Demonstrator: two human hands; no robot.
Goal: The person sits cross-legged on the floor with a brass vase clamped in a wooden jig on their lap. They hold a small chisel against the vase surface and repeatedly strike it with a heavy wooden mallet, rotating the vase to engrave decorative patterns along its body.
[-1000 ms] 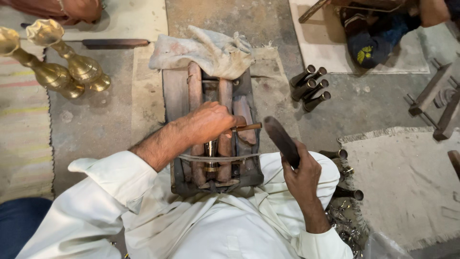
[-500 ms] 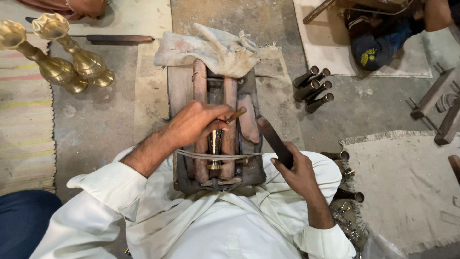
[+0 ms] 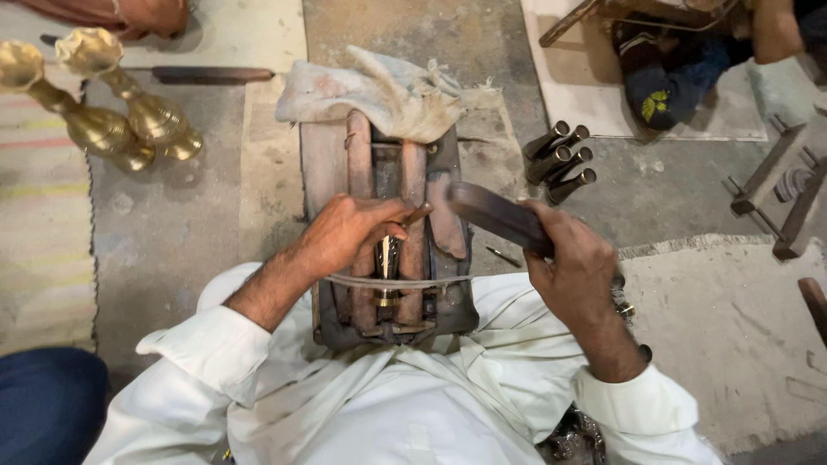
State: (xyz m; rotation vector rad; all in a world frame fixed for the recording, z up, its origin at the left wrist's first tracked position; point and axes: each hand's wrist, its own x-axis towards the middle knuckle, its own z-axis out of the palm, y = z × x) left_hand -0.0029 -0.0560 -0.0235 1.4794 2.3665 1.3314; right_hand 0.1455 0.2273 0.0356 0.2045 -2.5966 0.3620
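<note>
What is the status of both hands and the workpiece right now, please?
Left hand gripping a thin tool on the brass piece. Right hand holding dark wooden mallet raised beside it. Nothing between them.

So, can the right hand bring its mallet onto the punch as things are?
Probably yes: the right hand holds the mallet right beside the punch in the left hand, with nothing between.

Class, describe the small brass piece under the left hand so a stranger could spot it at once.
Find the wooden frame lying before the seated person. Between its two upright rails, just below the left hand, sits the brass piece. It alone shines gold among dull brown wood.
</note>
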